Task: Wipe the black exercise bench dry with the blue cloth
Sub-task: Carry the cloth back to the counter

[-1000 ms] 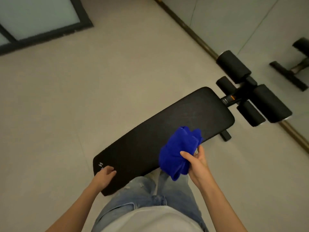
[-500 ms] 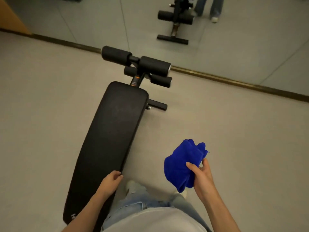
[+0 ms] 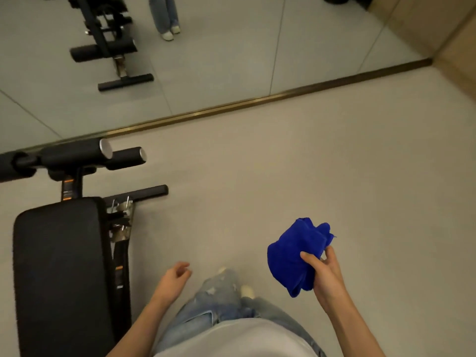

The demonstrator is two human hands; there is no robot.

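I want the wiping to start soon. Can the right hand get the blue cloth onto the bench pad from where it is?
Probably yes. The right hand holds the blue cloth over bare floor, apart from the bench pad. Only the person's legs and the empty left hand lie between, so it must reach across.

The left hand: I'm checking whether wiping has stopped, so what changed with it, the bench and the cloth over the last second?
The left hand let go of the black exercise bench edge and now hangs free, fingers loosely curled, apart from it. The view swung right, so the bench sits at far left. Unchanged: the right hand grips the bunched blue cloth, off the bench.
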